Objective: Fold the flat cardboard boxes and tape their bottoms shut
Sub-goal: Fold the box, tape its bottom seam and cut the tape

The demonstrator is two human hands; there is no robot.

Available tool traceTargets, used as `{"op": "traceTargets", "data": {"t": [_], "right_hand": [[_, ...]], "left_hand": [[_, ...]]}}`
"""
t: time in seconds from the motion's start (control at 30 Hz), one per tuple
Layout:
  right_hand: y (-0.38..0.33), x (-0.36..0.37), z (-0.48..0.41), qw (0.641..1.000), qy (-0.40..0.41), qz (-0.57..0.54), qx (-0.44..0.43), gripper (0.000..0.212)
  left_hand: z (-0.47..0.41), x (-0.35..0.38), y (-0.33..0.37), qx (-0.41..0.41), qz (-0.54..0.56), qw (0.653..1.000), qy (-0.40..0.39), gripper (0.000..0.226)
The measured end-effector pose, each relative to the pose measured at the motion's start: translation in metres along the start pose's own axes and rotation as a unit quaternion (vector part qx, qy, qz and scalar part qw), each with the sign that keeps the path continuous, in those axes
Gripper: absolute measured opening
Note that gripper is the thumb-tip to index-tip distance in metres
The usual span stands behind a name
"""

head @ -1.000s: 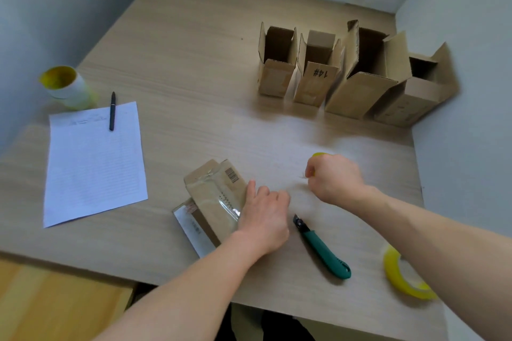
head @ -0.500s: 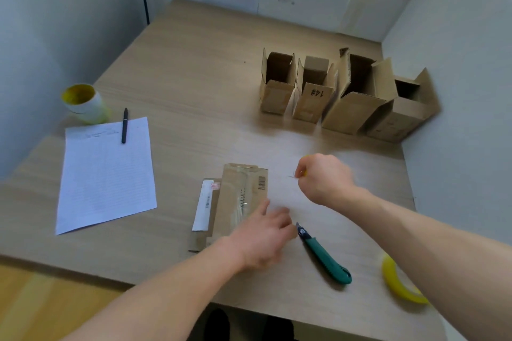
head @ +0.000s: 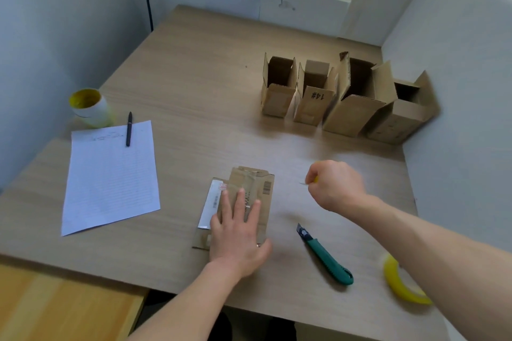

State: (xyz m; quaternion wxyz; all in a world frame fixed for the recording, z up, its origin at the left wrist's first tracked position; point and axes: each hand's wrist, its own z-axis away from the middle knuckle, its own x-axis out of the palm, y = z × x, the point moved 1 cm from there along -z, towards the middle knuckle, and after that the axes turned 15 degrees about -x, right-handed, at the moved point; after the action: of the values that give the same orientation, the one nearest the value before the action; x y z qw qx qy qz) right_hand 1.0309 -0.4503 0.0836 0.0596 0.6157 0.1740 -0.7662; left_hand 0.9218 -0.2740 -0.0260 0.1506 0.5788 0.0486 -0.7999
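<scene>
A flat cardboard box [head: 261, 188] with a barcode and a white label lies near the table's front edge. My left hand [head: 235, 235] presses flat on it, fingers straight and spread. To its right, my right hand [head: 336, 185] hovers as a fist round a small yellow object [head: 315, 179], almost all of it hidden; a thin clear strip sticks out beside it. Several folded boxes [head: 277, 99] stand open-topped in a row at the back right. A yellow tape roll [head: 399, 285] lies at the front right, partly behind my right forearm.
A green utility knife [head: 324, 255] lies between my hands, blade end toward the flat box. A sheet of paper [head: 110, 174] with a black pen [head: 129, 129] lies at the left, and a yellow-and-white roll [head: 88, 108] stands behind it. Walls enclose the table's left, back and right sides.
The flat box has turned to lie straight. My left hand moved from its right edge onto its top, fingers now flat. My right fist stayed roughly where it was.
</scene>
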Motion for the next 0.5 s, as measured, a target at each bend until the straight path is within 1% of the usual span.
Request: {"op": "traceTargets", "data": {"t": [0.1, 0.17, 0.27, 0.37, 0.5], "right_hand": [[0.004, -0.003, 0.000, 1.000, 0.009, -0.009, -0.002, 0.023], [0.007, -0.004, 0.000, 1.000, 0.010, -0.010, -0.002, 0.023], [0.011, -0.002, 0.001, 1.000, 0.010, -0.015, -0.002, 0.023], [0.014, 0.000, 0.000, 1.000, 0.006, -0.017, -0.001, 0.022], [0.018, 0.000, -0.002, 1.000, -0.001, -0.022, -0.003, 0.021]], "left_hand": [[0.000, -0.001, 0.001, -0.039, 0.006, 0.999, 0.001, 0.085], [0.000, -0.002, 0.007, -0.070, 0.006, 0.997, -0.018, 0.084], [0.000, -0.003, 0.008, -0.092, 0.008, 0.994, -0.053, 0.080], [-0.003, -0.007, 0.007, -0.089, 0.004, 0.993, -0.076, 0.078], [-0.021, -0.019, 0.000, -0.039, -0.010, 0.994, -0.099, 0.078]]}}
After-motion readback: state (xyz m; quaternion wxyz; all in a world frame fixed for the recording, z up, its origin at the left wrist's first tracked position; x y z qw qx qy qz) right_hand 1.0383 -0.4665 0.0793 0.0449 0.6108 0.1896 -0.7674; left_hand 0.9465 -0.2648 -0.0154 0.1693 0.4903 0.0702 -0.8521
